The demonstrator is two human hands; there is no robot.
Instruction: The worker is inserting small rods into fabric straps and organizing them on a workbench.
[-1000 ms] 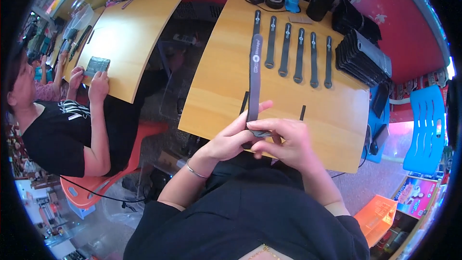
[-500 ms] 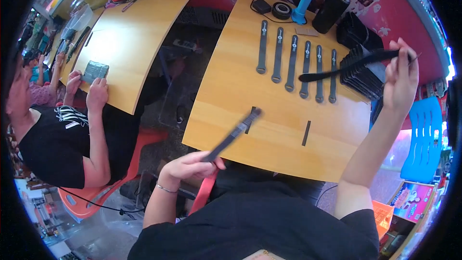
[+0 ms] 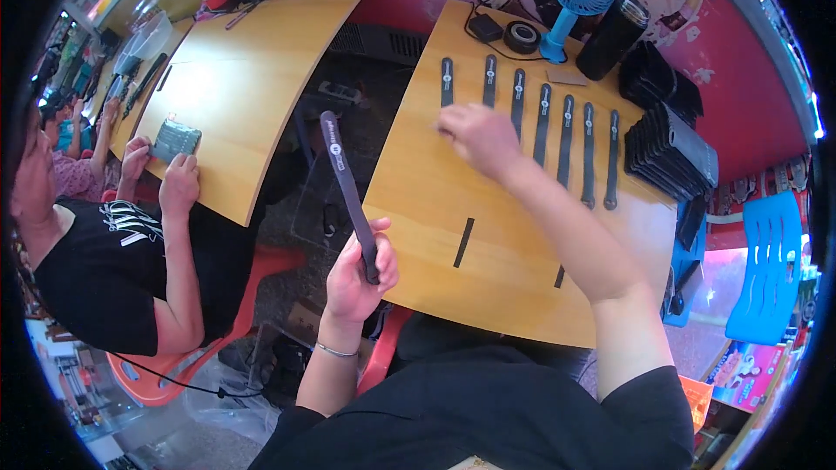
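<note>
My left hand holds a dark strap upright beside the table's left edge, with its rounded, pale-printed end at the top. My right hand reaches across the table to the left end of a row of similar straps. Its fingers are closed at the lower part of the leftmost strap, which they hide. This hand also covers the lower part of the second strap. Several more straps, such as the rightmost one, lie side by side to the right.
A stack of dark flat pouches stands at the table's right. Behind the row are a blue fan, a black bottle and a tape roll. Two black strips, one here, mark the near tabletop. A co-worker sits left.
My right hand has swung from the far right to the row's left end, bringing its strap there. My left hand has turned its strap upright, printed side showing.
</note>
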